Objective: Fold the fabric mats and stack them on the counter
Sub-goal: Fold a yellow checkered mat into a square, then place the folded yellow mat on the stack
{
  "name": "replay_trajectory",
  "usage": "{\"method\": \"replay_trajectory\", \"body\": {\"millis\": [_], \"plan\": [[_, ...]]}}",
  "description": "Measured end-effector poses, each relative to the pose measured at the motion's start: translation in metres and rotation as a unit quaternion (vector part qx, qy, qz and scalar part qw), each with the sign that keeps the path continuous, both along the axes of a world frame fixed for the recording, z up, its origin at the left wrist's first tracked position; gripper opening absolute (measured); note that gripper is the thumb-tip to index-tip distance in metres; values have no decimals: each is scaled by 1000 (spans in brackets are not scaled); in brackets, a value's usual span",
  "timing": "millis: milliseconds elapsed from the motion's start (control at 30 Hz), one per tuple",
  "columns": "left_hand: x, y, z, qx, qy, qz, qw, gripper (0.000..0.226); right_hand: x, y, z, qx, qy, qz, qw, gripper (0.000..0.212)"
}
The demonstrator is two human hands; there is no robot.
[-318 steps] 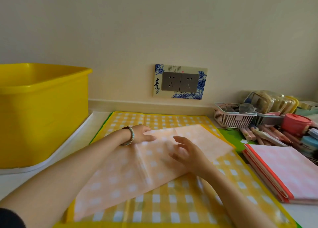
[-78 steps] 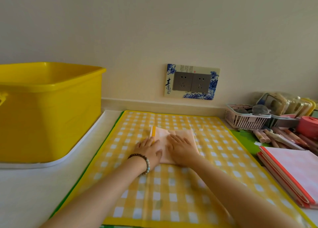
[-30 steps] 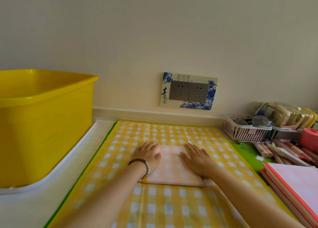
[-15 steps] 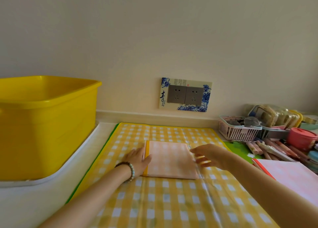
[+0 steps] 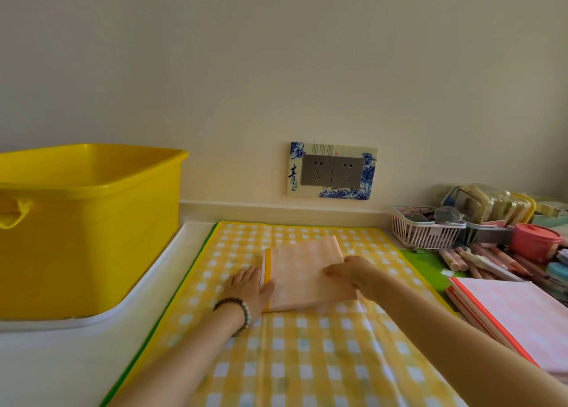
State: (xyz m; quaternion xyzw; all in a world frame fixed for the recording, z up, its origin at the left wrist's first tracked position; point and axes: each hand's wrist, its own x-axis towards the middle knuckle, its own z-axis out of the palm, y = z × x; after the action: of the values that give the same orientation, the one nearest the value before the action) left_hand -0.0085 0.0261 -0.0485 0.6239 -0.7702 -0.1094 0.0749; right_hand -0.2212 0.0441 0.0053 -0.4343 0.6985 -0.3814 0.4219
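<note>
folded pink mat (image 5: 302, 279) lies on yellow checked mat (image 5: 307, 360) - left hand (image 5: 250, 287) flat, fingers straight against its left edge - right hand (image 5: 349, 273) curled over its right edge, gripping. stack of folded mats (image 5: 519, 320) well right.

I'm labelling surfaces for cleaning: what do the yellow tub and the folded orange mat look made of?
Yellow tub: likely hard plastic, glossy, with moulded rim and handle slot. Folded orange mat: seemingly thin fabric, matte, holding flat creases; weave too fine to tell.
</note>
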Motion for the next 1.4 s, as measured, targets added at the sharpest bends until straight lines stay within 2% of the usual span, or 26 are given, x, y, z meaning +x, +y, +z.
{"method": "replay_trajectory", "body": {"millis": [100, 200, 267, 333, 433, 533, 667, 833, 933, 1100, 1400], "plan": [[1, 1, 2, -15, 53, -4, 999, 60, 6, 4, 3, -35, -75, 1, 997, 39], [-4, 2, 9, -8, 205, -1, 979, 58, 1, 13, 12, -54, -104, 11, 993, 37], [-13, 6, 17, 4, 326, 6, 945, 56, -9, 22, 23, -78, -113, 22, 990, 35], [-26, 10, 30, 29, 405, 8, 914, 51, -25, 35, 38, -100, -119, 40, 987, 28], [-56, 21, 51, 107, 540, 12, 835, 30, -59, 54, 57, -119, -105, 59, 985, 28], [-92, 33, 68, 142, 601, 2, 786, 25, -100, 72, 73, -132, -80, 41, 987, 34], [-147, 44, 77, 185, 631, -28, 752, 18, -154, 100, 87, -126, -38, 15, 991, 32], [-214, 62, 77, 250, 627, -66, 735, 11, -224, 125, 86, -81, 41, -51, 995, 30], [-249, 69, 71, 290, 602, -73, 740, 12, -261, 134, 74, -46, 88, -93, 991, 38], [-289, 79, 53, 321, 573, -74, 751, 10, -304, 145, 54, 28, 101, -112, 988, 55], [-316, 83, 32, 302, 516, -58, 799, 13, -326, 149, 34, 71, 132, -85, 985, 53]]}}
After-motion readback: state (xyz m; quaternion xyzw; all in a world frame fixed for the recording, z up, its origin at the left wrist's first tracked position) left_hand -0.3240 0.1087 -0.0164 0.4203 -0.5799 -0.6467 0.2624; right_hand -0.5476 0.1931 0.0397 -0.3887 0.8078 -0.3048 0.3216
